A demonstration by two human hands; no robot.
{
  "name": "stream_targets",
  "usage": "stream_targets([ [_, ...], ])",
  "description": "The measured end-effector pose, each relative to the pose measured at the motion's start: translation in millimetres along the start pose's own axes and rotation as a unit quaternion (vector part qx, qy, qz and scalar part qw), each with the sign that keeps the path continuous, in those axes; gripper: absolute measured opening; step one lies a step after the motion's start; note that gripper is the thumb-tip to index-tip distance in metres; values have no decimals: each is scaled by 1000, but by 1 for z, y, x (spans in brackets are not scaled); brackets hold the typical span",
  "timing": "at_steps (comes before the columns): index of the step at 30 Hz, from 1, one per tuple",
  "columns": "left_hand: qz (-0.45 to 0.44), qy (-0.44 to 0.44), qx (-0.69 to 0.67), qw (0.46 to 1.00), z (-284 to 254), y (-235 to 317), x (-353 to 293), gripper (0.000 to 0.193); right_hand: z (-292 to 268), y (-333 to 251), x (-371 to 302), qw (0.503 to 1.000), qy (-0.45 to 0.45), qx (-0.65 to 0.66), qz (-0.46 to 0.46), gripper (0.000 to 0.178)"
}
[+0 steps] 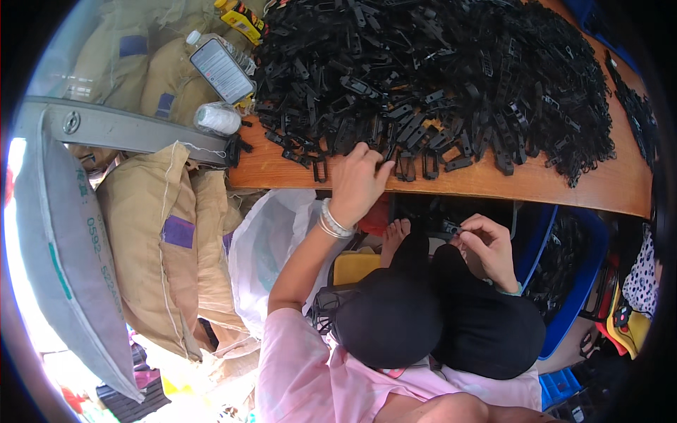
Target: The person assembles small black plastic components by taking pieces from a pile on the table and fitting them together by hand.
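A large heap of small black plastic clip-like parts (pixel 437 77) covers most of the wooden table (pixel 493 180). My left hand (pixel 358 183) is at the table's front edge, beside the nearest loose parts. Its fingers are curled down with the tips hidden, so whatever they hold is out of sight. Lower and to the right, over my lap, my right hand (pixel 488 250) is closed in a pinch. Between its thumb and fingers is a small black plastic part (pixel 450 228), only partly visible.
A phone (pixel 222 70) leans on a clear bottle by a white thread spool (pixel 218 118) at the table's left. Stuffed tan sacks (pixel 151 261) and a white plastic bag (pixel 264 247) stand left of me. Right of my legs is a blue bin (pixel 585 282) holding black parts.
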State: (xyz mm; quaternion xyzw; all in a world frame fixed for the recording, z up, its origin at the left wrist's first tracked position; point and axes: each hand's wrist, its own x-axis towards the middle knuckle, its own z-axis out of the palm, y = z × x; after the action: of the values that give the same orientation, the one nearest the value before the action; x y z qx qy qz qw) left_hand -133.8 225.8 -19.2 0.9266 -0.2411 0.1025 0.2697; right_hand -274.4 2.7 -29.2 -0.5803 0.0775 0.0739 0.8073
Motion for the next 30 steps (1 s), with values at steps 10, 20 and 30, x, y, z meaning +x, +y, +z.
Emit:
stream_targets([
  [10,-41,13,-58,997,-7,-18,-10,10,3,19,15,997,60,2,-52,4],
  [20,-184,-122,-587,779,2,52,-17,23,21,-9,43,940,165,-139,-263,9],
  [30,-83,-150,-555,814,5,72,-3,36,19,-27,37,865,128,-301,-381,18],
])
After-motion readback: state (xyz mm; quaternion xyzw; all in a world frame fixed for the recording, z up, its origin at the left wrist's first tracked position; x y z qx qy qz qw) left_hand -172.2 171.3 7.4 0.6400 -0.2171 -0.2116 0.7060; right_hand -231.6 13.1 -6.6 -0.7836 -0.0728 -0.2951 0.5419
